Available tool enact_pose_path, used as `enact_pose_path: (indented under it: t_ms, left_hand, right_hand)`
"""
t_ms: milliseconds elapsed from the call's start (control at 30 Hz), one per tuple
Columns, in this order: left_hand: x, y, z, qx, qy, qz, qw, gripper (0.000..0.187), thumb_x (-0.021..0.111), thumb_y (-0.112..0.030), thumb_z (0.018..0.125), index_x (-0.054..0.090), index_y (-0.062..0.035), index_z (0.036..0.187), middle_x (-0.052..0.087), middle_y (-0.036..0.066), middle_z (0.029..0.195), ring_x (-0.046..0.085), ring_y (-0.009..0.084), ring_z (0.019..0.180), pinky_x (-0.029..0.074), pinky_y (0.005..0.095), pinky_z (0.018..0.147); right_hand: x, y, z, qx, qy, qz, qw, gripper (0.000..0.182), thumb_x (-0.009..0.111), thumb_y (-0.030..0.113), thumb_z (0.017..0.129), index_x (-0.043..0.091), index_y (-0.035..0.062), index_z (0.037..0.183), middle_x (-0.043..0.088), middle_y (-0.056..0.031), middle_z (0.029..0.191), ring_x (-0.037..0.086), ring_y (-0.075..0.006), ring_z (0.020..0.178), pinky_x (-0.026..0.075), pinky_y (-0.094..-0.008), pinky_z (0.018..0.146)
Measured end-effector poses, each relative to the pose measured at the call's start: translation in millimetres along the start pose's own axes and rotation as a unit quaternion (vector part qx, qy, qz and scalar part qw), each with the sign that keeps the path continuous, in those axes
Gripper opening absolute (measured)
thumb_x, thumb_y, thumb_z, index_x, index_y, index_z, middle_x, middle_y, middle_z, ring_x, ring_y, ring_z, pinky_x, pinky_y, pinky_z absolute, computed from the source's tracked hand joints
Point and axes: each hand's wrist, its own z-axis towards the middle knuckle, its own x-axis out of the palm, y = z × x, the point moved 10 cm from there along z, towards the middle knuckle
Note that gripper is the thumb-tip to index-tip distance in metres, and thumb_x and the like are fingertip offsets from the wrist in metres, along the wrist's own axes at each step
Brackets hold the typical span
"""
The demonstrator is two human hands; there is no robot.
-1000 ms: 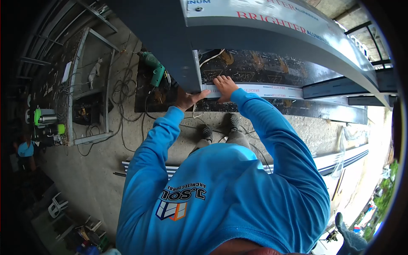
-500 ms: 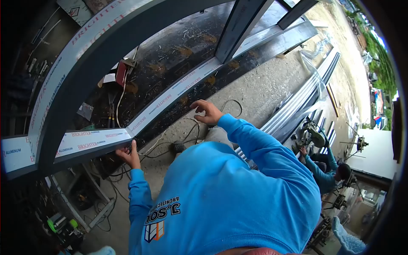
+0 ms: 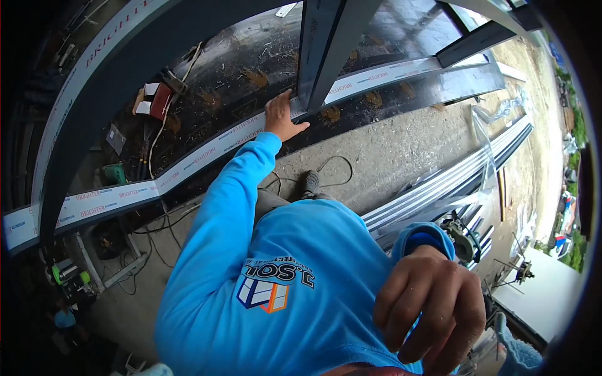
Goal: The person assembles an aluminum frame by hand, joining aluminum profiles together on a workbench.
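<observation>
My left hand (image 3: 284,117) lies on the long rail of an aluminium frame (image 3: 210,146), beside the foot of an upright bar (image 3: 311,53). Its fingers are stretched over the rail and the thumb stands apart. White protective film printed "BRIGHTER ALUMINUM" covers the rail. A curved dark section (image 3: 103,84) of the frame arches over the left side. Close to the camera and in front of my blue sleeve, my right hand (image 3: 433,307) is raised with its fingers curled downward. The undersides of those fingers are hidden, and I cannot tell whether they hold anything.
Under the frame is a dark, stained work table (image 3: 251,56) with a red box (image 3: 154,100) and a cable. Long metal profiles (image 3: 439,182) lie on the concrete floor to the right. A green tool (image 3: 70,274) stands at lower left, near loose cables.
My left hand has moved from the frame's left corner along the rail to the upright. My right hand has left the rail's near side and come up close to the camera. The view has shifted.
</observation>
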Motion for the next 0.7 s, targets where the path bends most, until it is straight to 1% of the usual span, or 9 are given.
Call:
enact_pose_path:
  t_ms: [167, 200, 267, 300, 333, 433, 533, 600, 700]
  left_hand:
    - [27, 4, 22, -0.084, 0.033, 0.027, 0.996, 0.097, 0.082, -0.043, 0.057, 0.036, -0.0023, 0.131, 0.050, 0.015, 0.122, 0.044, 0.0323, 0.116, 0.030, 0.0451, 0.097]
    - [26, 8, 24, -0.101, 0.040, 0.021, 0.994, 0.096, 0.081, -0.044, 0.056, 0.038, -0.0018, 0.130, 0.050, 0.016, 0.122, 0.044, 0.0323, 0.116, 0.030, 0.0448, 0.097]
    - [26, 11, 30, -0.122, 0.037, 0.041, 0.991, 0.094, 0.081, -0.044, 0.054, 0.040, -0.0016, 0.127, 0.050, 0.016, 0.122, 0.045, 0.0324, 0.115, 0.031, 0.0444, 0.096]
    - [28, 12, 29, -0.126, 0.048, 0.031, 0.990, 0.095, 0.081, -0.045, 0.053, 0.041, -0.0014, 0.127, 0.050, 0.016, 0.122, 0.045, 0.0326, 0.115, 0.031, 0.0442, 0.096]
    - [26, 13, 30, -0.126, 0.057, 0.019, 0.990, 0.096, 0.081, -0.046, 0.053, 0.041, -0.0012, 0.127, 0.050, 0.016, 0.122, 0.045, 0.0327, 0.115, 0.032, 0.0439, 0.096]
    - [16, 23, 22, -0.117, 0.007, 0.028, 0.993, 0.094, 0.082, -0.046, 0.053, 0.043, -0.0008, 0.125, 0.050, 0.016, 0.121, 0.045, 0.0329, 0.115, 0.032, 0.0439, 0.096]
    - [18, 17, 27, -0.108, 0.002, -0.011, 0.994, 0.089, 0.081, -0.047, 0.053, 0.047, -0.0018, 0.121, 0.051, 0.016, 0.121, 0.045, 0.0326, 0.115, 0.032, 0.0439, 0.096]
    - [13, 11, 29, -0.110, 0.020, -0.036, 0.993, 0.084, 0.081, -0.045, 0.052, 0.050, -0.0033, 0.119, 0.054, 0.015, 0.120, 0.048, 0.0321, 0.113, 0.034, 0.0440, 0.094]
    - [8, 1, 37, -0.105, 0.013, -0.037, 0.994, 0.075, 0.084, -0.040, 0.050, 0.055, -0.0127, 0.113, 0.061, 0.011, 0.109, 0.053, 0.0317, 0.104, 0.038, 0.0443, 0.087]
  right_hand:
    - [-29, 15, -7, 0.043, 0.120, -0.096, 0.987, 0.015, 0.054, 0.012, 0.092, 0.061, 0.0011, 0.084, 0.060, -0.0143, 0.075, 0.060, -0.0254, 0.064, 0.050, -0.0374, 0.059]
    - [-63, 24, -9, 0.023, 0.063, -0.199, 0.978, 0.015, 0.060, 0.016, 0.088, 0.059, 0.0030, 0.095, 0.061, -0.0156, 0.090, 0.061, -0.0253, 0.076, 0.050, -0.0341, 0.062]
    - [-176, 46, -21, 0.042, -0.024, -0.190, 0.981, 0.063, 0.066, 0.035, 0.079, 0.043, 0.0010, 0.127, 0.048, -0.0198, 0.128, 0.047, -0.0265, 0.117, 0.040, -0.0393, 0.095]
    - [-277, 85, -67, 0.023, -0.343, -0.202, 0.917, 0.076, 0.058, 0.042, 0.081, 0.031, -0.0038, 0.136, 0.042, -0.0224, 0.133, 0.038, -0.0319, 0.126, 0.028, -0.0455, 0.106]
    - [-333, 103, -74, 0.000, -0.443, -0.177, 0.879, 0.085, 0.052, 0.048, 0.081, 0.023, -0.0052, 0.140, 0.040, -0.0262, 0.132, 0.030, -0.0375, 0.131, 0.023, -0.0473, 0.110]
    - [-442, 151, -78, -0.111, -0.420, -0.016, 0.900, 0.118, 0.061, 0.059, 0.066, -0.003, -0.0036, 0.143, 0.012, -0.0293, 0.145, 0.016, -0.0438, 0.135, 0.011, -0.0617, 0.111]
    - [-507, 229, -73, -0.158, -0.321, 0.006, 0.934, 0.124, 0.059, 0.066, 0.062, -0.005, -0.0028, 0.144, 0.003, -0.0272, 0.149, 0.004, -0.0435, 0.138, 0.006, -0.0596, 0.112]
    - [-541, 261, -96, -0.126, -0.482, -0.084, 0.863, 0.125, 0.060, 0.066, 0.062, -0.003, -0.0024, 0.144, 0.004, -0.0240, 0.150, 0.005, -0.0399, 0.139, 0.007, -0.0553, 0.113]
    - [-552, 261, -96, -0.136, -0.488, -0.114, 0.855, 0.121, 0.074, 0.052, 0.056, 0.009, -0.0038, 0.142, 0.013, -0.0219, 0.148, 0.016, -0.0378, 0.136, 0.015, -0.0550, 0.111]
